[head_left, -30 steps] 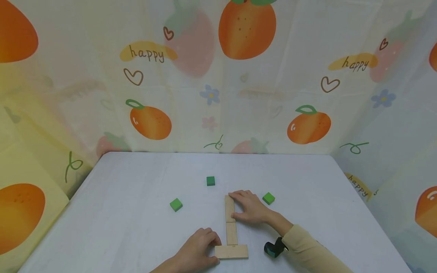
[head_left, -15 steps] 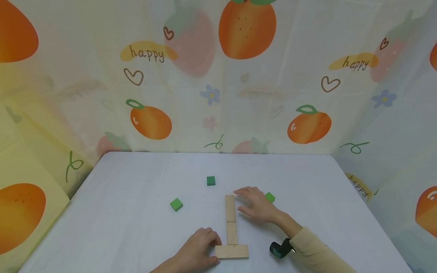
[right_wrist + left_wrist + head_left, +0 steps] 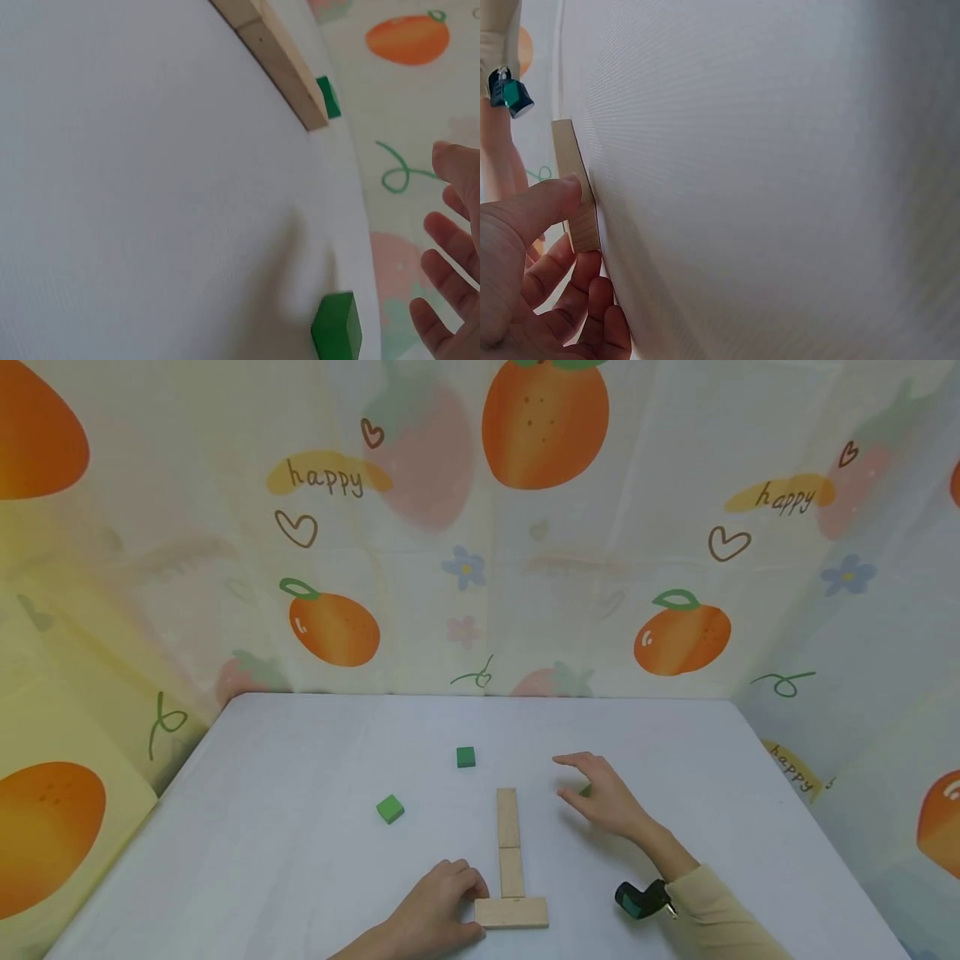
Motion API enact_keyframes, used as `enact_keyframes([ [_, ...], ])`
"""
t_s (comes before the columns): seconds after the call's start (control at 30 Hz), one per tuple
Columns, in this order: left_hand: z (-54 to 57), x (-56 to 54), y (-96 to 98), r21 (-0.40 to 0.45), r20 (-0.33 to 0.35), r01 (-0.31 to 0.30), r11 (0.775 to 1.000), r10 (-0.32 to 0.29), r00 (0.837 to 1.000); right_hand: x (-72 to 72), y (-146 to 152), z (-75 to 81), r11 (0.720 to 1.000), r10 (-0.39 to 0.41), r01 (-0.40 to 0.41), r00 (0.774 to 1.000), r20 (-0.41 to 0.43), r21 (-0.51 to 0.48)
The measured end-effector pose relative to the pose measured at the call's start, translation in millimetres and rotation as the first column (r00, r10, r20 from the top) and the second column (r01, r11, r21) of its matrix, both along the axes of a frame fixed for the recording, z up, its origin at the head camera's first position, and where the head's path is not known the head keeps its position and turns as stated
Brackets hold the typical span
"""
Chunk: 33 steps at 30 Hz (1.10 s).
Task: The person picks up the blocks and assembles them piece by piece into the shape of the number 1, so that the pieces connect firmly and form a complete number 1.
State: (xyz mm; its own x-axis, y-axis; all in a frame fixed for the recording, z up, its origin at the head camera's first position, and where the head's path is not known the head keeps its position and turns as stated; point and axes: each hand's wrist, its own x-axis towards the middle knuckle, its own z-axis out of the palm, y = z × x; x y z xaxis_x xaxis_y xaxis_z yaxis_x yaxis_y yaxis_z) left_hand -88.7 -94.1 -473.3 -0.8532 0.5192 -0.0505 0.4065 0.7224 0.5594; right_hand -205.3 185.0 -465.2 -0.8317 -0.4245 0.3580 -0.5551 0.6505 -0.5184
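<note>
My left hand (image 3: 433, 910) pinches the left end of a plain wooden block (image 3: 517, 913) lying crosswise near the table's front; the left wrist view has the thumb on the same wooden block (image 3: 568, 150). Two more wooden blocks, a near one (image 3: 512, 873) and a far one (image 3: 507, 817), run end to end away from it, forming an upside-down T. To their right hovers my right hand (image 3: 609, 800), fingers spread and holding nothing. It mostly hides a green block in the head view; the right wrist view shows that green block (image 3: 337, 328) on the table below the hand.
Two other green blocks lie on the white table (image 3: 300, 752): one at the back (image 3: 466, 757), one to the left (image 3: 390, 809). A fruit-patterned cloth (image 3: 555, 568) hangs behind and at the sides. A small black device (image 3: 643, 900) is on the right wrist.
My right hand has let go of the far wooden block and moved right and away, over the right green block. The left hand has stayed on the crosswise block.
</note>
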Motion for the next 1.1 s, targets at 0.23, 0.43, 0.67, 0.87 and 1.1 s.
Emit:
enact_keyframes([
  [0.23,0.5,-0.5,-0.2,-0.005,-0.003,0.003,1.000,-0.003,1.000,-2.0,20,-2.5,0.997,-0.063,0.064,0.997,0.040,-0.031],
  [0.43,0.7,-0.5,-0.7,-0.004,-0.002,0.007,1.000,-0.007,1.000,-2.8,32,-9.0,0.995,-0.095,0.097,0.993,0.064,-0.022],
  [0.67,-2.9,-1.7,-1.8,-0.003,-0.026,0.022,1.000,-0.022,0.999,-0.8,43,-18.7,0.993,-0.116,0.117,0.992,0.046,-0.026],
  [0.87,-3.7,-1.6,-1.6,0.005,-0.037,0.025,1.000,-0.025,0.999,-0.2,48,-27.7,0.989,-0.149,0.148,0.988,0.046,0.019],
  [1.1,-4.7,-1.5,-2.2,0.002,-0.048,0.025,1.000,-0.025,0.999,0.3,47,-31.9,0.983,-0.185,0.183,0.980,0.073,0.034],
])
